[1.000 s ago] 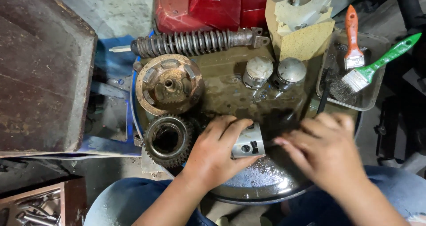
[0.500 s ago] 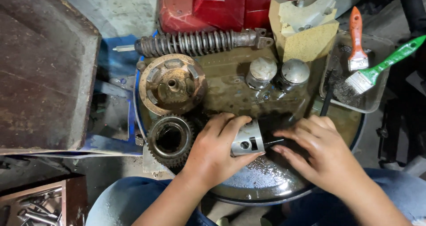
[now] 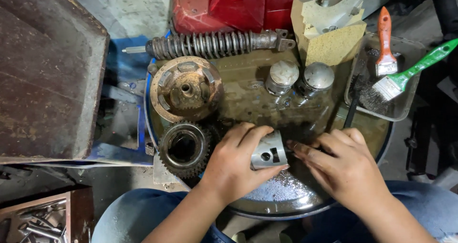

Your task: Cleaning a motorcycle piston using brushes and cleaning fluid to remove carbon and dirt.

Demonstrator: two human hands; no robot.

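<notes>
My left hand (image 3: 236, 164) grips a small silver metal piston (image 3: 268, 152) over a round, oily drum top (image 3: 248, 97). My right hand (image 3: 341, 169) rests beside the piston on its right, fingertips touching its end; whether it holds anything is hidden. Two more pistons (image 3: 282, 77) (image 3: 317, 77) stand upright at the back of the drum top. A rusty clutch disc (image 3: 187, 88) lies at the left, and a dark toothed gear (image 3: 183, 147) lies in front of it, just left of my left hand.
A coil spring shock absorber (image 3: 214, 43) lies across the back edge, before a red cover (image 3: 248, 4). A clear tray (image 3: 398, 111) at right holds an orange-handled brush (image 3: 384, 42) and a green-handled brush (image 3: 410, 73). A dark wooden bench (image 3: 47, 76) stands left.
My right hand has drawn in closer to the piston, its fingertips now at the piston's end. My left hand keeps hold of the piston in about the same place.
</notes>
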